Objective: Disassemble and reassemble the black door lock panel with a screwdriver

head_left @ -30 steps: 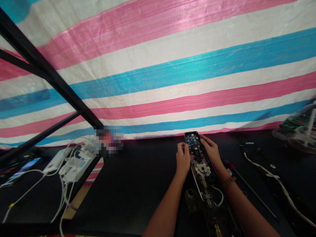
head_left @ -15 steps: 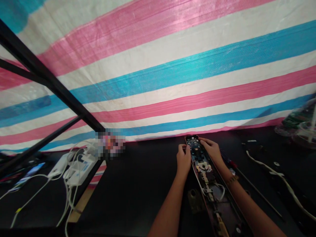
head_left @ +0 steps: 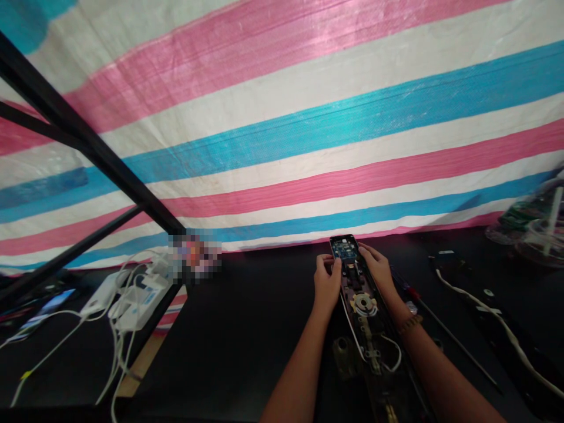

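Note:
A long, narrow, dark device housing (head_left: pixel 352 288) lies opened before me, its inner parts showing. At its far end sits a small circuit board (head_left: pixel 346 249); farther down are a round metal ring (head_left: pixel 364 304) and a loop of white wire (head_left: pixel 393 352). My left hand (head_left: pixel 326 282) holds the left edge near the board, thumb on top and fingers curled at the side. Opposite it, my right hand (head_left: pixel 376 267) grips the right edge at about the same height. The undersides of the fingers are hidden. Close to the housing's left side rests a small dark olive part (head_left: pixel 344 357).
A long screwdriver (head_left: pixel 453 338) lies right of my right forearm. Beyond it is a dark long panel (head_left: pixel 506 346) with a pale cable. A clear plastic cup (head_left: pixel 541 241) stands far right. White power strips (head_left: pixel 138 305) with cables and a phone (head_left: pixel 48 311) are left, near a black metal frame (head_left: pixel 114 176).
The housing's far end has tipped so that its circuit board shows more fully. My right fingers have moved slightly down along the right edge. The whole view has shifted a little.

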Action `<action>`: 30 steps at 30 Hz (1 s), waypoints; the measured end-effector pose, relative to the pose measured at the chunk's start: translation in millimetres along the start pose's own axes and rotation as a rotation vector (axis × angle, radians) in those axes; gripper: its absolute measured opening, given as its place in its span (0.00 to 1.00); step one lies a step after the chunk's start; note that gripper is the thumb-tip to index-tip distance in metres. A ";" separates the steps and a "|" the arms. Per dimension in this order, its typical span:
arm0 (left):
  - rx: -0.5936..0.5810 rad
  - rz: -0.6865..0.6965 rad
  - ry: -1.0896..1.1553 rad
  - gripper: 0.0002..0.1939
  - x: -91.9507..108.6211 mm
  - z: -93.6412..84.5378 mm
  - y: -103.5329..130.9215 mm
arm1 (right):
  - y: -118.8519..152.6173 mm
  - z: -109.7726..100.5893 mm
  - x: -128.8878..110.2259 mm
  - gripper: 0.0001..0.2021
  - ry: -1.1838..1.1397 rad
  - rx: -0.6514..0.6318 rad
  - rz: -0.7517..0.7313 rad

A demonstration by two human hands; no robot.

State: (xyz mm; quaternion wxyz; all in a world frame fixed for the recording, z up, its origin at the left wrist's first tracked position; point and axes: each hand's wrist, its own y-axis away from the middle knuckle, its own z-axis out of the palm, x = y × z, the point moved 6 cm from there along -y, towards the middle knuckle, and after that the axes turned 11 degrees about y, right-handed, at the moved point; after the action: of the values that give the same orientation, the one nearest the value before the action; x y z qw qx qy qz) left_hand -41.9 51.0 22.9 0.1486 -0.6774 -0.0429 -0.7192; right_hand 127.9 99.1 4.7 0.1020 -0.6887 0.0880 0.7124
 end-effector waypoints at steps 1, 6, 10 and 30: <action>-0.008 0.010 0.012 0.12 0.2 0.8 -0.1 | 0.7 0.4 -1.7 0.21 0.000 -0.016 -0.006; -0.012 0.049 0.047 0.11 0.4 2.2 -0.1 | 5.8 0.7 -7.8 0.22 0.005 -0.062 0.010; -0.005 0.076 0.061 0.11 3.9 2.5 1.7 | 8.9 0.2 -11.3 0.23 -0.008 -0.059 0.022; -0.051 0.072 0.113 0.14 19.0 5.4 11.2 | 14.4 4.6 -17.9 0.22 -0.155 -0.122 0.012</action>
State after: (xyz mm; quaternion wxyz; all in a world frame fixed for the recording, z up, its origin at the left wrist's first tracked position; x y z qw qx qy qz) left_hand -34.4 38.8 40.5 0.1592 -0.6405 0.0082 -0.7513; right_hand 120.2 86.0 22.5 0.0622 -0.6361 0.0404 0.7681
